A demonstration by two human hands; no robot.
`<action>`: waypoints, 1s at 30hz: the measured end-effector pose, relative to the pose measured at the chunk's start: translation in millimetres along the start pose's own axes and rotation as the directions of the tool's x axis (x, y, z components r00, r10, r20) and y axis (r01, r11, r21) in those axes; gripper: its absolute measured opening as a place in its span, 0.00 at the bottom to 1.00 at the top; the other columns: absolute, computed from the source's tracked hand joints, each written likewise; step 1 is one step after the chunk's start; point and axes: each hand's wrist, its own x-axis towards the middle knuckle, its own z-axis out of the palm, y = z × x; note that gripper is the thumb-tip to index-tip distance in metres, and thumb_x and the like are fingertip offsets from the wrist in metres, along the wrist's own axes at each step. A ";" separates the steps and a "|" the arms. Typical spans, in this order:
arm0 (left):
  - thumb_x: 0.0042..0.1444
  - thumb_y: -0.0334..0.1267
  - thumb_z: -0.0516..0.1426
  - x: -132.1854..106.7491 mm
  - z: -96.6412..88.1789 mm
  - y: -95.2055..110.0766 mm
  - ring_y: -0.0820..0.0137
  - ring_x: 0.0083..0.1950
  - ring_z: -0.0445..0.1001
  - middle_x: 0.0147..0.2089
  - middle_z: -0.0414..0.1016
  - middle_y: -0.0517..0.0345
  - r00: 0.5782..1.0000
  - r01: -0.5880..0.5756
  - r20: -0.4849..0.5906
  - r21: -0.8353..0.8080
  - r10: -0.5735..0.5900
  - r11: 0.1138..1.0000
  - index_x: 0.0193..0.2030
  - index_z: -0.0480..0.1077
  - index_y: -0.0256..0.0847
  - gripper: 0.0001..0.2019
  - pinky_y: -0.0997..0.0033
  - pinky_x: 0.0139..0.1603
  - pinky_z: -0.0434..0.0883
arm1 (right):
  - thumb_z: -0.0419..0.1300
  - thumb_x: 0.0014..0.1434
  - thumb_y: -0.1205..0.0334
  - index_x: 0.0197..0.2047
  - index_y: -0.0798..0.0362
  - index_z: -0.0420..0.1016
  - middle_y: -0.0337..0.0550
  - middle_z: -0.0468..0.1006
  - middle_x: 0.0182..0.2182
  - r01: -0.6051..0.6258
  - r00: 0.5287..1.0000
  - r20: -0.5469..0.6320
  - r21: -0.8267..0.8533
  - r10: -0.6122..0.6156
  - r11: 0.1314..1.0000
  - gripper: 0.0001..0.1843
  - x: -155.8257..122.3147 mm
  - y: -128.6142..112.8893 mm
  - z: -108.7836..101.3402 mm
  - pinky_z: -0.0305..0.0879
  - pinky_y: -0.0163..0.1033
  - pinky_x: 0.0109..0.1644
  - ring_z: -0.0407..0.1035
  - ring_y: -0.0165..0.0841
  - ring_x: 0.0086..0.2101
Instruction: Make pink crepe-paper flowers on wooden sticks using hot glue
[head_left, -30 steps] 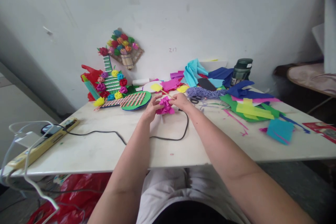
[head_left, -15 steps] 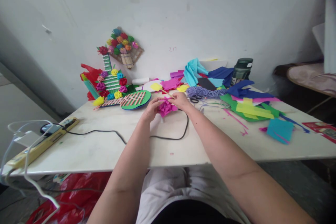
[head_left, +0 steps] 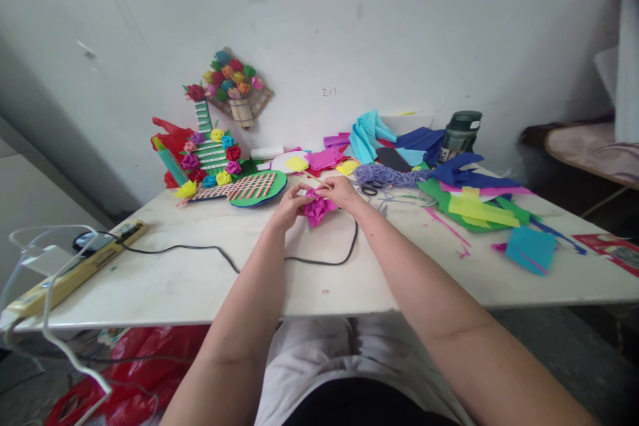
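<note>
Over the middle of the table, a crumpled magenta paper flower (head_left: 319,211) is held between my two hands. My left hand (head_left: 289,205) pinches its left edge with thumb and fingers. A thin wooden stick (head_left: 314,178) slants up and left out of my right hand (head_left: 340,192), whose closed fingers also touch the top of the flower. The fingertips partly hide where stick and paper meet. Just right of my right hand lie black-handled scissors (head_left: 370,190) beside a heap of purple yarn (head_left: 394,176).
A power strip (head_left: 80,273) with white cables lies at the left edge, and a black cord (head_left: 319,263) crosses the table. Flower-decorated guitar shapes (head_left: 257,189) stand back left. Coloured paper (head_left: 479,210) and a dark bottle (head_left: 459,136) are at right.
The magenta flower has turned and tilted slightly between my fingers, its lower tip shifting a little down and right. Both hands keep their hold in nearly the same place.
</note>
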 end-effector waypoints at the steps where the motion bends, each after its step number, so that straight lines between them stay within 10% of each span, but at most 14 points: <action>1: 0.37 0.36 0.64 -0.1 0.2 0.1 0.78 0.17 0.63 0.21 0.70 0.66 1.000 -0.003 -0.008 0.001 0.003 1.000 0.37 0.65 0.41 0.18 0.81 0.18 0.59 | 0.60 0.44 0.55 0.22 0.56 0.72 0.33 0.63 0.17 -0.005 1.000 -0.001 -0.001 0.005 1.000 0.12 -0.3 -0.8 -0.3 0.49 0.33 0.28 0.56 0.26 0.23; 20: 0.38 0.41 0.63 -0.4 3.1 5.5 0.78 0.16 0.61 0.19 0.64 0.66 0.998 0.000 -0.066 -0.079 -0.005 0.997 0.30 0.66 0.39 0.14 0.78 0.16 0.57 | 0.57 0.47 0.51 0.16 0.53 0.57 0.31 0.51 0.16 0.081 0.997 -0.017 0.027 -0.081 0.996 0.19 -3.9 -3.9 0.1 0.44 0.33 0.27 0.48 0.25 0.22; 30: 0.36 0.40 0.62 -0.6 5.3 5.7 0.79 0.16 0.57 0.17 0.59 0.65 0.996 0.040 -0.081 -0.057 -0.044 0.998 0.22 0.64 0.37 0.11 0.78 0.16 0.53 | 0.59 0.47 0.53 0.26 0.56 0.77 0.36 0.69 0.21 0.036 0.998 0.054 0.172 -0.046 0.984 0.14 -1.7 1.0 4.8 0.54 0.33 0.30 0.61 0.28 0.26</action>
